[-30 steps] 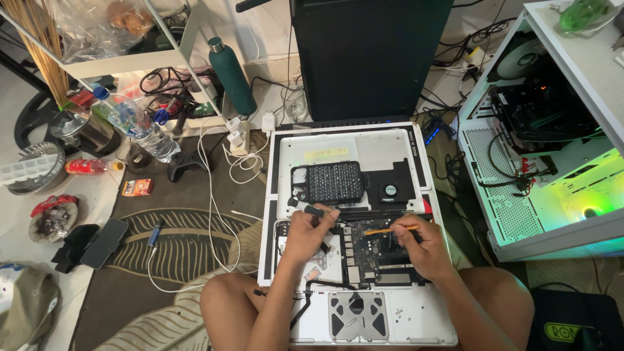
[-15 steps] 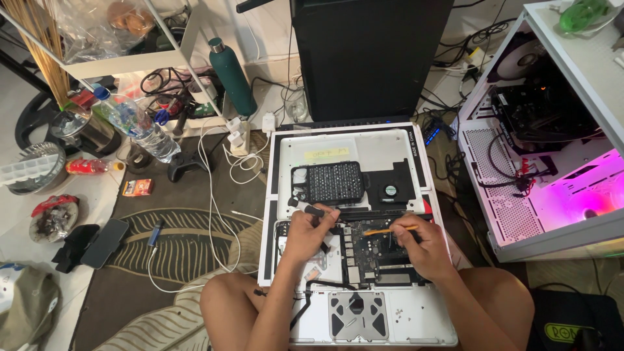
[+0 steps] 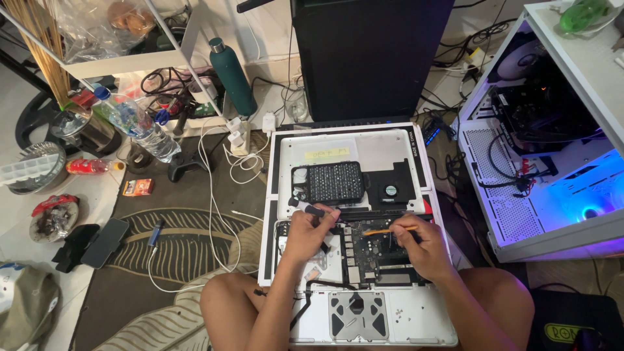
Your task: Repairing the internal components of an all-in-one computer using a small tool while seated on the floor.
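Head view was all we had, looking down at an opened silver laptop with its bottom cover off (image 3: pixel 354 153), lying on a dark leaf-patterned rug (image 3: pixel 175 250) on the floor rather than on any worktop. We saw the right hand (image 3: pixel 422 250) with its grip pinched narrow around a thin orange prying stick (image 3: pixel 387 230); the stick's long axis ran nearly level, left to right, and its free tip pointed left toward the dark green circuit board (image 3: pixel 367 250) in the middle of the case. The left hand (image 3: pixel 309 237) lay just to the left of that tip, its grip closed on a small black rectangular part (image 3: pixel 314 210) held above the board's upper left corner. So the stick's tip sat between the two hands, nearer the left hand's fingers, and the board lay directly under both. We counted two hands, one stick, one laptop, one black perforated block (image 3: pixel 335 182) above the hands, and one small round fan (image 3: pixel 390 191) to its right. Beyond the laptop stood one dark green metal bottle (image 3: pixel 233 78) and one clear plastic bottle (image 3: pixel 140 123); one white open computer case with blue lighting (image 3: pixel 552 169) stood well apart on the right.
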